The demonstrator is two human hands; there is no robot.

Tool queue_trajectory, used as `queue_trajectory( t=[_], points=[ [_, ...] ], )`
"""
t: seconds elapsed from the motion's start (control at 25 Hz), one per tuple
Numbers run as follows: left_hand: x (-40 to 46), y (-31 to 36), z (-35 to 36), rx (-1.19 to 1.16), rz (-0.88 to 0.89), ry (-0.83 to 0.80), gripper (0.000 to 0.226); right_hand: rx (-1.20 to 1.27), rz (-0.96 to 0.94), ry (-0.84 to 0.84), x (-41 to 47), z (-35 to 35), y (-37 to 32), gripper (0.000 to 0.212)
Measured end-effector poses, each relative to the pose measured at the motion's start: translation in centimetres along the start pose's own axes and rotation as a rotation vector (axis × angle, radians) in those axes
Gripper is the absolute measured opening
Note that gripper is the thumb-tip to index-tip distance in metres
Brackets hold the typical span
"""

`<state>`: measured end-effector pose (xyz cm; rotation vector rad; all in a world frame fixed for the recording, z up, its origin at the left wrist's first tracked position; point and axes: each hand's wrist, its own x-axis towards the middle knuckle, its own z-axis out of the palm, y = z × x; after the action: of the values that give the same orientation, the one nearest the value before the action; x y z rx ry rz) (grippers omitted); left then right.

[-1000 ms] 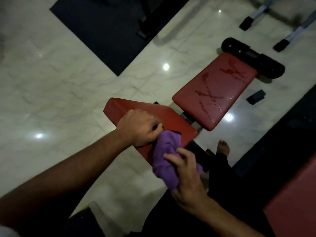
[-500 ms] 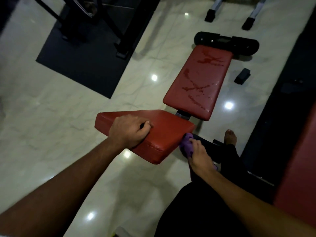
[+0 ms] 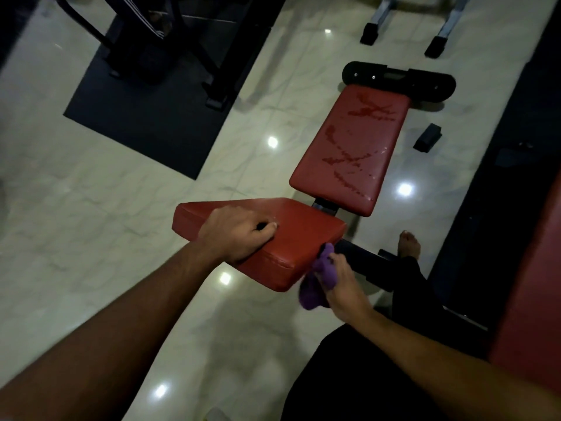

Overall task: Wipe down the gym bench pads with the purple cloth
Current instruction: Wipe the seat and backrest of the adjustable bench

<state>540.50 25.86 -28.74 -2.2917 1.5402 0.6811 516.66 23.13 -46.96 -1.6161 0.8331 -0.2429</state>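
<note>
Right hand [image 3: 341,281] pressing purple cloth [image 3: 315,284] against near pad [image 3: 291,238] edge

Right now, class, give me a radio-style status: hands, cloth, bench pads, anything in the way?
Left hand grips near pad. Right hand holds purple cloth against that pad's side edge. Far pad streaked, untouched. Nothing blocking.

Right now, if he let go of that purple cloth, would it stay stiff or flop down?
Probably flop. The purple cloth is bunched in the right hand and sags below it in soft folds against the near red pad, so it looks limp. It is likely light, since a few fingers hold it. It shouldn't roll away.
</note>
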Motion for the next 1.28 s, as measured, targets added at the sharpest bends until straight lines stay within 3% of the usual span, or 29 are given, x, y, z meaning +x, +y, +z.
queue_trajectory(
  t=[0.12,0.2,0.28,0.36,0.44,0.6,0.8,1.0,1.16,1.28],
  points=[
    [1.6,0.3,-1.8,0.019,0.03,-0.38,0.05,-0.02,0.342,0.187,1.4,-2.6,3.0,0.026],
    [3.6,1.1,-2.5,-0.018,0.025,-0.617,0.056,0.189,0.498,0.304,2.3,-3.3,2.0,0.036],
    [5.8,2.5,-1.9,-0.034,-0.011,-0.726,0.063,0.453,0.63,0.283,2.3,-2.0,0.3,0.057],
    [7.6,3.5,-0.5,0.004,-0.026,-0.754,0.068,0.603,0.635,0.209,1.7,0.8,-1.5,0.054],
    [8.6,3.9,0.8,0.08,-0.001,-0.754,0.07,0.558,0.612,0.266,2.8,3.1,-2.7,0.05],
    [10.3,3.3,2.6,0.101,0.017,-0.783,0.07,0.535,0.921,0.464,9.8,4.5,1.2,0.056],
    [10.9,2.9,3.4,0.062,0.013,-0.828,0.073,0.562,1.022,0.451,17.0,6.6,17.5,0.046],
    [11.7,2.6,3.9,0.051,0.009,-0.863,0.075,0.55,0.998,0.424,19.8,2.2,14.8,0.021],
    [11.9,2.8,3.6,0.032,-0.006,-0.871,0.076,0.64,1.017,0.32,19.2,0.9,14.2,0.04],
    [11.8,2.9,3.6,0.027,-0.005,-0.869,0.076,0.645,0.993,0.404,14.9,2.2,11.5,0.037]
  ],
)
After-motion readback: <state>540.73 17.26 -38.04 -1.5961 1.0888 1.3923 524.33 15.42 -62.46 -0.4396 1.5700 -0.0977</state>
